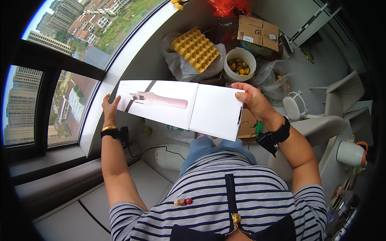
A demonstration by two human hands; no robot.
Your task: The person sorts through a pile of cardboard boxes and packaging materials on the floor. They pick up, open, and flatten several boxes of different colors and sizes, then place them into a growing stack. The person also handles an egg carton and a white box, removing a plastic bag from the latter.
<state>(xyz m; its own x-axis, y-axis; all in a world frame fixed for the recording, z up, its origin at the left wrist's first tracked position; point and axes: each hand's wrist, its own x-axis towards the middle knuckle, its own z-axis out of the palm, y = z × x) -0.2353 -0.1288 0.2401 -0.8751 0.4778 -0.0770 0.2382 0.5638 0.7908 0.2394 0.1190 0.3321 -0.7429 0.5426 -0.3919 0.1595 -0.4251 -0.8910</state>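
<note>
A long white cardboard box [162,101] is held up level in front of my waist. Its left part bears a picture of a pink hair-styling tool with prongs, crossed by a dark stripe. Past a seam, the right part [214,110] is plain white; whether it is a lid or a flap cannot be told. My left hand [111,105] grips the box's left end, with the thumb on the near face and the other fingers partly hidden. At the upper right corner, my right hand [254,99] pinches the edge between thumb and fingers.
Beyond the box stand a yellow egg tray [196,49] on a bag, a white bucket [229,70] of orange fruit, and a cardboard carton [258,31]. A windowsill [117,64] runs along the left. Chairs [342,93] and a white kettle [349,153] are at right.
</note>
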